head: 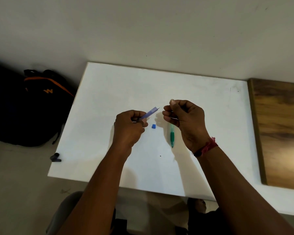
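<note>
Now left hand (128, 127) grips purple tube (150, 112), tip at 2 o'clock, near right hand (185, 122); right's fingers curled, contents unclear

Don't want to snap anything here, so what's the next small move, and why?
Probably move the right hand onto the thin lead poking from the purple case in the left hand and pull it straight out; the blue cap lies on the table.

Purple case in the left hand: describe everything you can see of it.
The purple case is a slim, translucent, plastic-looking tube, held above the white table and pointing away and to the right. The left hand pinches its near end. A thin dark tip pokes from its far end.
</note>
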